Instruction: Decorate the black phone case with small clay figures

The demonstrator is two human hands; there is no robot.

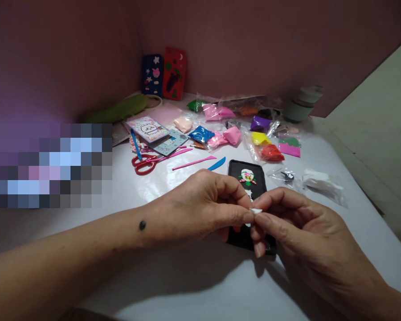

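Observation:
A small piece of white clay (255, 211) is pinched between the fingertips of my left hand (207, 205) and my right hand (300, 227), which meet over a black phone case (234, 171). The case lies on the table, partly covered by my fingers. On its upper part sits a white, pink, yellow and green clay figure (247, 176); more white clay shows below it, half hidden. A blob of dark clay (142, 225) rests on my left wrist.
Behind my hands lie red-handled scissors (145, 165), a pink modelling tool (194, 163), a blue plastic knife (218, 163) and several bagged clays, including blue clay (201, 134). A white clay bag (322, 180) is at right. Blue (152, 76) and red (174, 73) decorated cases lean against the wall.

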